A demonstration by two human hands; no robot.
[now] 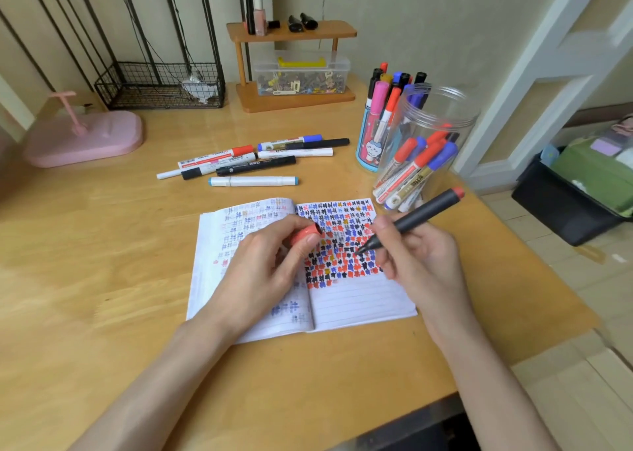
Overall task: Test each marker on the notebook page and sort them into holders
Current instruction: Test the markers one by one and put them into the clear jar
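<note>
Gripping matte black marker [418, 216], tip on lined notebook pg [359, 300]: right hand [421, 258]; left hand [263, 262] pinching round red cap [305, 234].

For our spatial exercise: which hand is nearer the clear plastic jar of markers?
Right. The right hand is just in front of the clear plastic jar; the left hand lies farther left.

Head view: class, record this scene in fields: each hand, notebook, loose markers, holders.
Right hand: holds uncapped marker, tip at right page
Left hand: holds red cap, over notebook
Notebook: open; right page's upper part filled with red, blue, black marks
Loose markers: several lying on table behind notebook
Holders: clear jar and blue cup, both holding markers
</note>
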